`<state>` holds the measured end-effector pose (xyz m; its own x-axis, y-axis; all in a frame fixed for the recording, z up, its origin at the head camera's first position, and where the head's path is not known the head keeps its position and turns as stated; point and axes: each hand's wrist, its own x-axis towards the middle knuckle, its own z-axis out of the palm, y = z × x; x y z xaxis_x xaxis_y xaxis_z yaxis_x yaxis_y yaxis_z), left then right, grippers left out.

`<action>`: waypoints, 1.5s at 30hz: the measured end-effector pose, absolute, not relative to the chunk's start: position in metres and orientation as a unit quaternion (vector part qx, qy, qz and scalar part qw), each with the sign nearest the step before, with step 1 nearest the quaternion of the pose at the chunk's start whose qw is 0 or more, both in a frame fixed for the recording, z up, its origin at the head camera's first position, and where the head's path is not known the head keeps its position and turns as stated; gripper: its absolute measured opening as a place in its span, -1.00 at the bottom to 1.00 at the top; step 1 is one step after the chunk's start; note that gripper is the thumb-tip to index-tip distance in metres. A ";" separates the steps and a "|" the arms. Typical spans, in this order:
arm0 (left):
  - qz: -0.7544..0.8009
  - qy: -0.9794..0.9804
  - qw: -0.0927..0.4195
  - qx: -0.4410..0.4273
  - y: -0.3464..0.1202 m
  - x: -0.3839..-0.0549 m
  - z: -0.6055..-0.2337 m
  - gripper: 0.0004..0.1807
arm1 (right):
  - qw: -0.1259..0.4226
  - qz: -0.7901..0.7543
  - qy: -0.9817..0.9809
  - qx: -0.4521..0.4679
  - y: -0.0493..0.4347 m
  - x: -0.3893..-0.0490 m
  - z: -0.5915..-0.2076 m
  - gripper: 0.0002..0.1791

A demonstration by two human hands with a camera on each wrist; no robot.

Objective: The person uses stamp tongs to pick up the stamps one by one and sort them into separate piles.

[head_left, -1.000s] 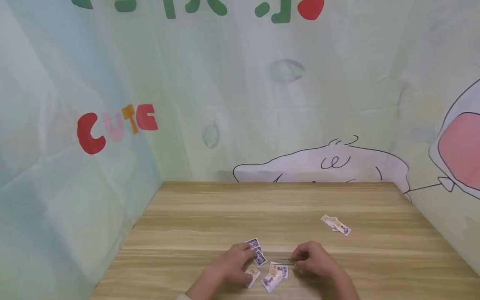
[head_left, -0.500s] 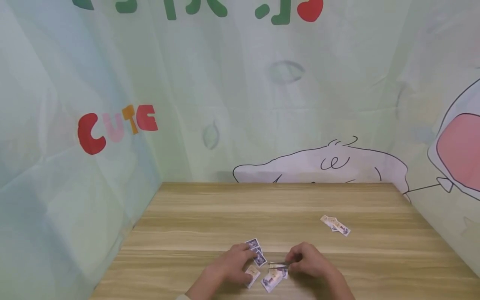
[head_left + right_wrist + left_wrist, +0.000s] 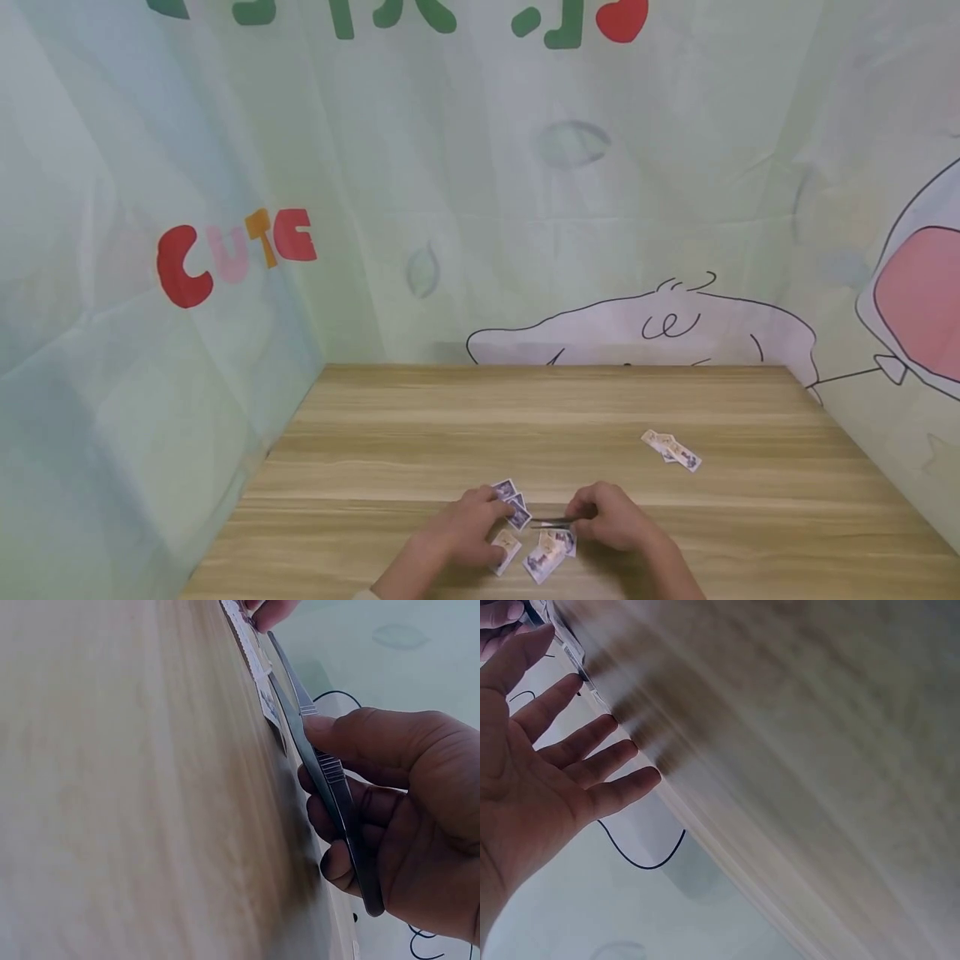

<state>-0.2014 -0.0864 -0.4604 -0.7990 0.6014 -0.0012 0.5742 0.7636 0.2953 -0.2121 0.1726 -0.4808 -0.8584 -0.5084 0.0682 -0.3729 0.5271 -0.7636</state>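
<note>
Tweezers (image 3: 334, 780) are gripped in my right hand (image 3: 611, 517), thumb on one arm and curled fingers on the other. Their tips stand apart, pointing left, and in the head view they reach close to a few purple stamps (image 3: 519, 517). My left hand (image 3: 468, 525) rests on the table, its fingertips at those purple stamps and its thumb on a pale orange stamp (image 3: 508, 544). In the left wrist view the left fingers (image 3: 585, 742) are spread and fairly straight. Below the tweezers lie several overlapping pale stamps (image 3: 543, 562).
Farther back on the right, a small overlapping group of pale stamps (image 3: 675, 451) lies on the wood-grain table (image 3: 420, 417). A printed fabric backdrop (image 3: 465, 183) encloses the table's back and sides.
My right hand has moved left, carrying the tweezers' tips across above the pale stamps to near the purple ones. The left hand has stayed almost still.
</note>
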 end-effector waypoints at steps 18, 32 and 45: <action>0.136 0.938 0.048 0.314 -0.086 -0.199 -0.459 -0.46 | 0.057 -0.393 0.877 -0.271 0.166 -0.219 -0.483 -0.94; 0.130 0.938 0.030 0.319 -0.086 -0.196 -0.459 -0.46 | 0.046 -0.392 0.881 -0.262 0.169 -0.217 -0.483 -0.91; 0.126 0.927 -0.009 0.354 -0.086 -0.186 -0.454 -0.54 | 0.039 -0.406 0.883 -0.233 0.178 -0.214 -0.478 -0.97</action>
<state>-0.1861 -0.0858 -0.4540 -0.7499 0.6530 0.1060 0.6576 0.7181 0.2280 -0.2142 0.1775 -0.4783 -0.8879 -0.4441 0.1202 -0.3803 0.5614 -0.7350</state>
